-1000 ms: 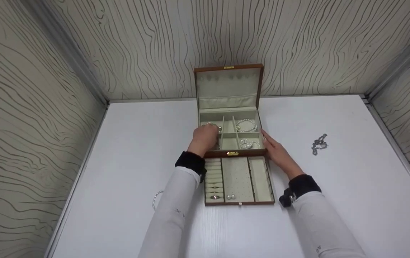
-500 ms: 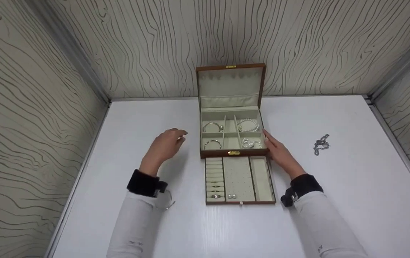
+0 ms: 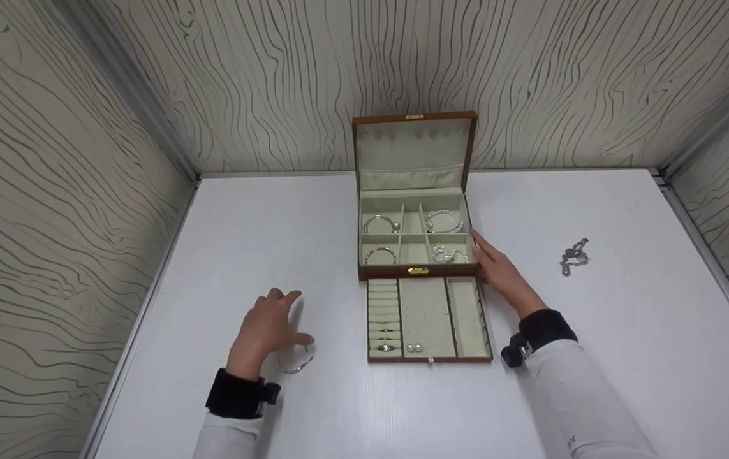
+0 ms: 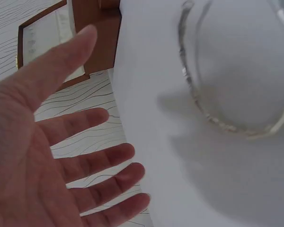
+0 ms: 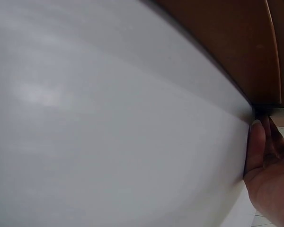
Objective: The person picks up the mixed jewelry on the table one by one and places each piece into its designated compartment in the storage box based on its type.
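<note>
My left hand [image 3: 268, 325] hovers over the table at the left, its thumb and fingers spread, with nothing between them. Just beyond its thumb lies a silver bangle [image 3: 302, 364], partly hidden by the hand in the head view. Large and close in the left wrist view, the bangle [image 4: 213, 120] shows an open end. My right hand [image 3: 498, 271] rests against the right side of a brown jewelry box [image 3: 390, 273], fingers extended along its wall. The box's lid stands up. A bangle [image 3: 380, 223], another bangle [image 3: 381, 255], a pearl bracelet [image 3: 444, 221] and a pearl strand [image 3: 448, 254] lie in its compartments.
A pulled-out drawer [image 3: 425, 312] extends from the box's front, with ring rolls holding several rings and two pearl earrings [image 3: 414, 348]. A silver chain [image 3: 574, 257] lies on the white table [image 3: 645, 319] at the right. Patterned panels [image 3: 275, 83] surround the table.
My left hand has come out of the box's left compartments, moved left and then down toward the loose bangle, fingers spreading. My right hand stays at the box's side.
</note>
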{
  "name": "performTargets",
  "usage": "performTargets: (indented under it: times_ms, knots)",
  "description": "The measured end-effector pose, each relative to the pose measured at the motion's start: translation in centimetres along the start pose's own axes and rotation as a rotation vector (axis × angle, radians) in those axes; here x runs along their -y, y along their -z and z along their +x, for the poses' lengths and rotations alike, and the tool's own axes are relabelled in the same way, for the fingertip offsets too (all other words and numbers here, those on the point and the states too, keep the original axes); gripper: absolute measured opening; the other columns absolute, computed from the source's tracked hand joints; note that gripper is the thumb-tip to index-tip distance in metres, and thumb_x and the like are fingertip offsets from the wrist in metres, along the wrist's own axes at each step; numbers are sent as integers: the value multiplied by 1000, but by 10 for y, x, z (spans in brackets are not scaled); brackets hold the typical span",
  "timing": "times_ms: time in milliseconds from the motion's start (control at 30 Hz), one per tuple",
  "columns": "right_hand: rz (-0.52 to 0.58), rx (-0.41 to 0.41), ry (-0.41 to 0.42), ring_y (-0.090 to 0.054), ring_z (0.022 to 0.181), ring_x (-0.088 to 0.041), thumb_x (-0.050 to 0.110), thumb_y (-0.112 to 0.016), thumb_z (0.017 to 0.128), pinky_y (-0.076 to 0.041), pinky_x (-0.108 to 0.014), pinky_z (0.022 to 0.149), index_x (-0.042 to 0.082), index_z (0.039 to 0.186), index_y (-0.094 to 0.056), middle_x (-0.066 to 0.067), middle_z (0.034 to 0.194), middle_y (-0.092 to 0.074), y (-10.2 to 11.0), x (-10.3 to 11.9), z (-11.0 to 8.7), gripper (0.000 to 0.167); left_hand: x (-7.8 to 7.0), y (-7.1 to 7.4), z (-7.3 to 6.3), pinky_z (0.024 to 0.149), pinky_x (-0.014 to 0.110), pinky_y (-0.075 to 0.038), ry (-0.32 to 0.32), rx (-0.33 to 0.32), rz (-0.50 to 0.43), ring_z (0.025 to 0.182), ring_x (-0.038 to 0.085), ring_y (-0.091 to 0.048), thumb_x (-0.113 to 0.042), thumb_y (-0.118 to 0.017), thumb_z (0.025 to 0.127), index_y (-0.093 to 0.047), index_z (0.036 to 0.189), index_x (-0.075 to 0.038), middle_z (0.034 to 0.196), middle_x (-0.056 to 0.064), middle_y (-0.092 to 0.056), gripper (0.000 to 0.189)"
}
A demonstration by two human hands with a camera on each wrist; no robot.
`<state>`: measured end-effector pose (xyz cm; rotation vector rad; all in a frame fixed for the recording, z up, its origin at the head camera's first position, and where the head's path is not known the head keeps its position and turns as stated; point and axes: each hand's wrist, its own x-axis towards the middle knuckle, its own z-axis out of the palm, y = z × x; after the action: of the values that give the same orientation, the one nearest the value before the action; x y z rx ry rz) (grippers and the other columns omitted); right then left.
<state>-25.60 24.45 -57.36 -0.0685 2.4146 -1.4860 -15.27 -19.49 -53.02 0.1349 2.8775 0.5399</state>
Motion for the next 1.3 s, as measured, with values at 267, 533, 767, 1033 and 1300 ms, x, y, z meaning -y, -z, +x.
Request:
performTargets:
  times_ms: [267, 533, 767, 1033, 1300]
  knots:
    - [-5, -9, 17, -12, 146, -38, 36, -29, 108, -24, -58, 111, 26, 158, -15, -14, 161, -12, 0, -1, 0, 53, -3, -20, -21, 70, 49, -50, 11, 114, 122, 89, 34, -53, -36, -99, 43, -56, 127, -2, 106, 22, -53, 100]
    - [-14, -22, 13, -11, 146, -36, 36, -30, 108, -17, -54, 114, 27, 158, -16, -13, 161, -14, -1, 0, 1, 52, -2, -26, -22, 70, 49, -51, 3, 90, 162, 87, 34, -56, -27, -97, 49, -53, 128, 2, 103, 22, -55, 95]
    - [-2, -13, 17, -11, 146, -36, 34, -30, 109, -23, -56, 112, 27, 158, -15, -13, 161, -13, -2, 1, 1, 52, -3, -23, -21, 64, 46, -50, -4, 97, 122, 77, 30, -56, -14, -91, 56, -61, 109, -4, 89, 11, -53, 62]
    - [-24, -17, 33, -10, 146, -40, 34, -30, 109, -17, -56, 114, 23, 158, -14, -17, 161, -13, -1, 2, 0, 53, -3, -23, -19, 62, 44, -49, -12, 92, 125, 75, 28, -55, -15, -89, 57, -63, 104, -6, 86, 9, -53, 54]
    - [8, -17, 23, -12, 146, -37, 33, -31, 109, -21, -55, 113, 25, 158, -16, -14, 161, -13, -1, 1, 0, 53, -4, -25, -17, 59, 42, -49, -22, 71, 124, 71, 27, -55, -13, -86, 57, -64, 105, -5, 86, 10, -53, 53]
